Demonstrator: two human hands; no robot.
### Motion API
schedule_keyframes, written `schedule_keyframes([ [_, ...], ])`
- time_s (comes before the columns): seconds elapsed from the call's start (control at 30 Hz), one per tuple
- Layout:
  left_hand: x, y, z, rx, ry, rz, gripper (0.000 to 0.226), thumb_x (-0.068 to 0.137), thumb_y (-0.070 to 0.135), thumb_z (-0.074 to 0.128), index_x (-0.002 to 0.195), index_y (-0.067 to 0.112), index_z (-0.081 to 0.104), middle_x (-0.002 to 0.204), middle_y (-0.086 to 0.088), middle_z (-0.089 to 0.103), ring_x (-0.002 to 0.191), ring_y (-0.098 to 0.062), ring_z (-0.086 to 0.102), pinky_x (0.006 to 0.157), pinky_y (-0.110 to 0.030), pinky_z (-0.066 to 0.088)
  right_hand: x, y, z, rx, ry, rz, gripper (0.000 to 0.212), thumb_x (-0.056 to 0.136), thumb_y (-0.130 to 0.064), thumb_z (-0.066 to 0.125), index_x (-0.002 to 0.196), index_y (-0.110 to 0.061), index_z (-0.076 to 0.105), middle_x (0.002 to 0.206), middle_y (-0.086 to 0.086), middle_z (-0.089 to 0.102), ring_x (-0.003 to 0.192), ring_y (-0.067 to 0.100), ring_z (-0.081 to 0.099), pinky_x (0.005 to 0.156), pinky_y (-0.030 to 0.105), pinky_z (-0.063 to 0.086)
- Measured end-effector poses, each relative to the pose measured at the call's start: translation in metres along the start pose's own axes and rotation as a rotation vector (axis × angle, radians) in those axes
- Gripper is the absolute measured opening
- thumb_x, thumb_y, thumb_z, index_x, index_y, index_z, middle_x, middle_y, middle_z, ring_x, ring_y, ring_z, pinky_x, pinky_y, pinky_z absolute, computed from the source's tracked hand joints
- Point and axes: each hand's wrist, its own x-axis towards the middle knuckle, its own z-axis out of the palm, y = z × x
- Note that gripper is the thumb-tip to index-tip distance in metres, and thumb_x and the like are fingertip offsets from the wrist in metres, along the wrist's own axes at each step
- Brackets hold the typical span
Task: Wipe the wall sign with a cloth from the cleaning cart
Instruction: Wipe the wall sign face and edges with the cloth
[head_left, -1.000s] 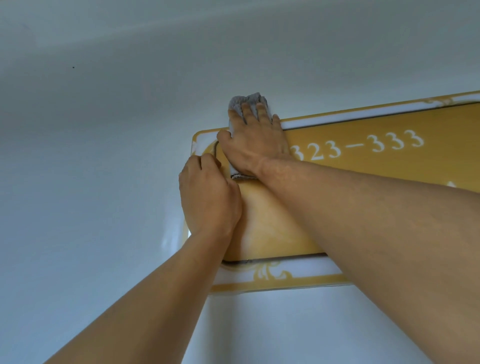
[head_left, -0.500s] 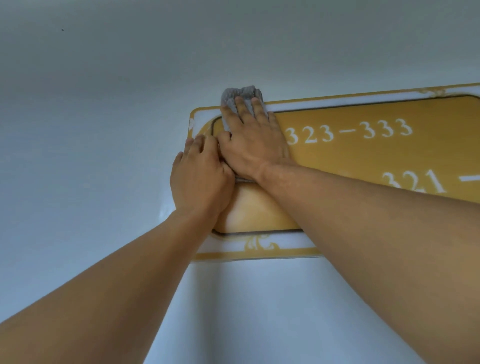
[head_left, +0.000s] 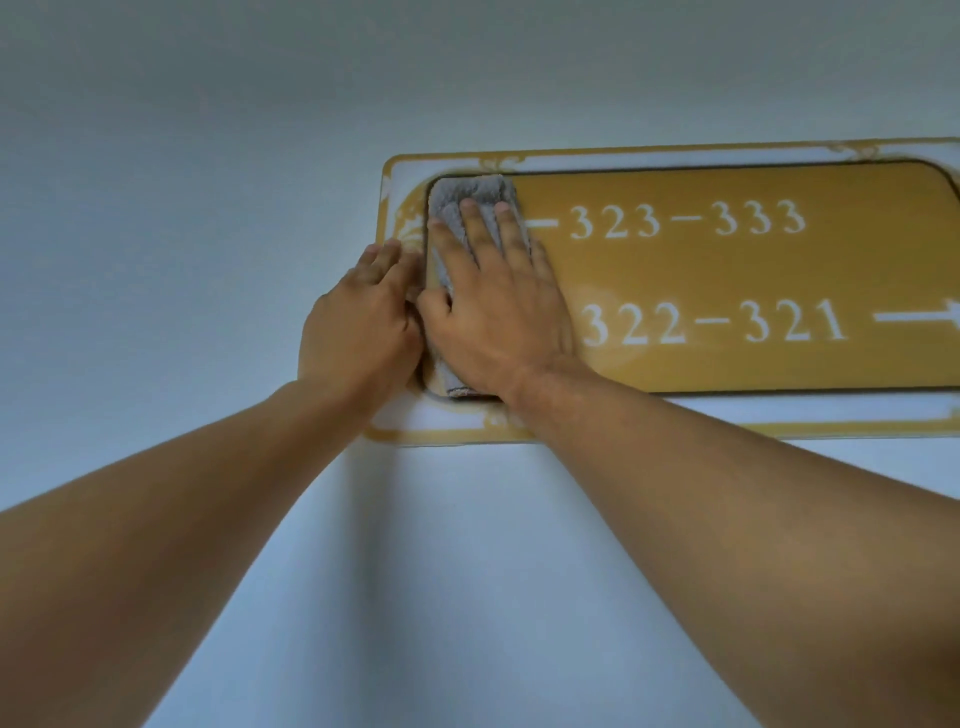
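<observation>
A gold wall sign with a white and gold ornate border carries the white numbers 323-333 and 322-321 and an arrow. A folded grey cloth lies flat over the left end of its gold panel. My right hand presses on the cloth with straight, spread fingers. My left hand rests against the sign's left border beside the cloth, its fingers flat and touching the right hand's thumb side. The cloth's lower part is hidden under my right palm.
A plain pale wall surrounds the sign on all sides. The sign's right end runs out of view. The cleaning cart is not in view.
The view has shifted, so the sign sits lower and more of its numbers show. The cloth has slid down from the top border onto the panel. My left hand's fingers have flattened.
</observation>
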Motion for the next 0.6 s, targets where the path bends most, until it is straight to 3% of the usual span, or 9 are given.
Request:
schedule_keyframes([
  [0.23, -0.028, -0.005, -0.002, 0.006, -0.074, 0.017, 0.057, 0.101, 0.035, 0.038, 0.154, 0.014, 0.032, 0.163, -0.004, 0.025, 0.150, -0.021, 0.023, 0.119, -0.034, 0.022, -0.039, -0.006, 0.000, -0.018, -0.008, -0.014, 0.067, 0.092, -0.043, 0.031, 0.157, -0.029, 0.019, 0.166, 0.000, 0.010, 0.153, 0.022, 0.001, 0.122, 0.048, 0.009],
  [0.3, -0.037, -0.003, -0.004, -0.075, -0.024, 0.010, 0.054, 0.100, 0.028, 0.033, 0.150, 0.010, 0.038, 0.160, -0.006, 0.032, 0.148, -0.019, 0.027, 0.122, -0.032, 0.018, -0.047, -0.007, -0.001, -0.013, 0.011, -0.009, 0.067, 0.092, -0.042, 0.031, 0.157, -0.029, 0.020, 0.166, 0.000, 0.011, 0.153, 0.021, 0.002, 0.122, 0.047, 0.008],
  [0.4, -0.046, 0.000, -0.006, -0.248, 0.085, -0.079, 0.055, 0.093, 0.023, 0.029, 0.144, 0.011, 0.047, 0.154, -0.004, 0.044, 0.143, -0.018, 0.038, 0.119, -0.036, 0.028, -0.060, -0.009, 0.000, 0.006, 0.052, 0.012, 0.065, 0.091, -0.040, 0.034, 0.155, -0.028, 0.026, 0.165, 0.001, 0.017, 0.153, 0.022, 0.005, 0.122, 0.047, 0.010],
  [0.6, -0.046, -0.002, -0.008, -0.198, 0.178, -0.250, 0.057, 0.088, 0.019, 0.030, 0.140, 0.002, 0.047, 0.153, -0.014, 0.042, 0.143, -0.027, 0.033, 0.121, -0.042, 0.020, -0.076, -0.012, -0.001, 0.004, 0.050, 0.024, 0.067, 0.090, -0.040, 0.028, 0.155, -0.027, 0.026, 0.165, 0.003, 0.016, 0.153, 0.023, 0.004, 0.121, 0.048, 0.011],
])
